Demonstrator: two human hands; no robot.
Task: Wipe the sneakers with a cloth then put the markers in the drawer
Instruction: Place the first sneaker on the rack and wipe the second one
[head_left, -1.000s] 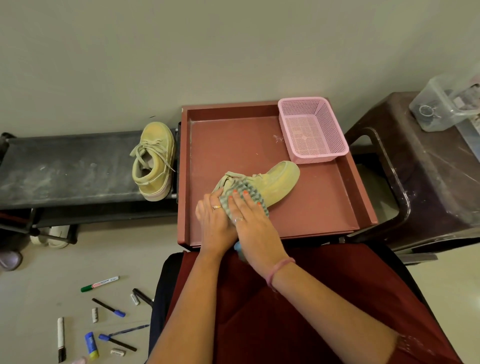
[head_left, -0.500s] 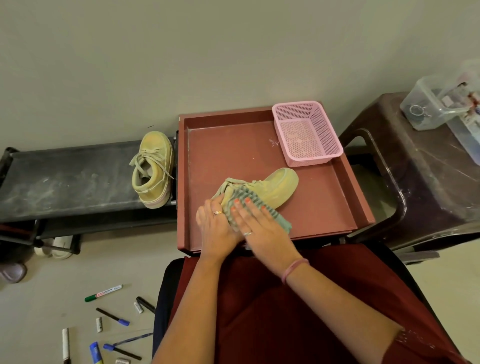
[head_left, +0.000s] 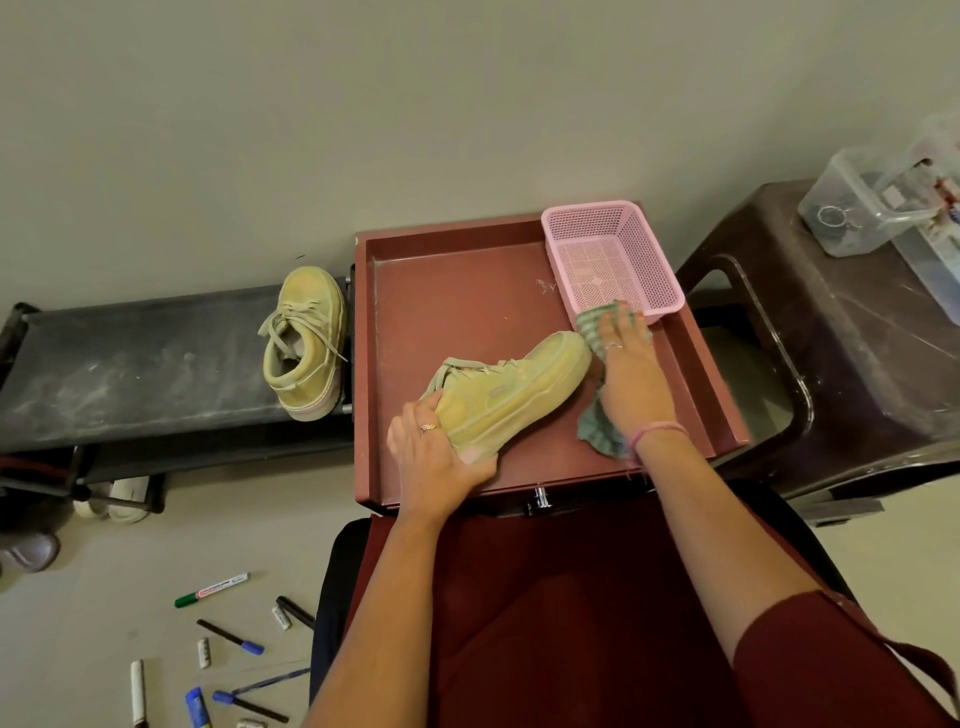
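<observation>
Having been swept off the sneaker (head_left: 511, 392) to just beside its toe, the cloth (head_left: 597, 338) is pressed flat under the right hand's (head_left: 631, 374) straightened fingers while the heel is gripped by the left hand (head_left: 434, 457) (markers (head_left: 213, 590) untouched on the floor), so this pass is judged finished.

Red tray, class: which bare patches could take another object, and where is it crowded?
Bare: the tray floor's far-left part, between its back wall and the sneaker. Crowded: the right side, holding pink basket, cloth and right hand.
</observation>
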